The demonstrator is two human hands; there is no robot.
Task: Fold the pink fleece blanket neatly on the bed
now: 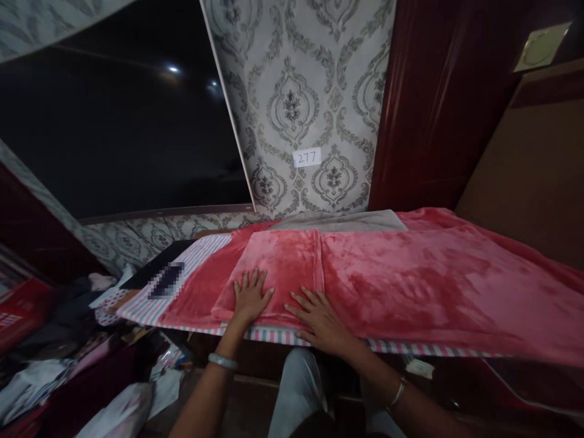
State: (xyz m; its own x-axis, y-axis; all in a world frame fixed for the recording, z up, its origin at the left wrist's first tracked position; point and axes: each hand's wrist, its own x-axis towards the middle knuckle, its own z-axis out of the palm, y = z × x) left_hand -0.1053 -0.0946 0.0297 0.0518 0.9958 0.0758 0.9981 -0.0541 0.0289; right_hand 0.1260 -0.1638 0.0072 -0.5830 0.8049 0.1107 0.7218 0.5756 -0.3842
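A plush pink-red blanket (pixel 410 274) is spread along the table, with its left part folded over into a flat panel whose edge runs front to back near the middle. My left hand (pixel 250 298) lies flat on the folded panel, fingers spread. Just right of it, my right hand (pixel 322 319) rests with spread fingers near the panel's front edge. Neither hand grips anything. Behind the folded part, a grey piece of cloth (pixel 347 220) shows. Under the blanket lies a striped cloth (pixel 201 249), visible at the left and along the front edge.
A large dark television (pixel 123 115) hangs at the left above the table. A blurred-out dark rectangle (pixel 166 281) lies on the striped cloth. Clothes and bags (pixel 118 410) are heaped at lower left. A brown cardboard-like panel (pixel 529 164) stands at right. A paper label (pixel 307 157) reads 277.
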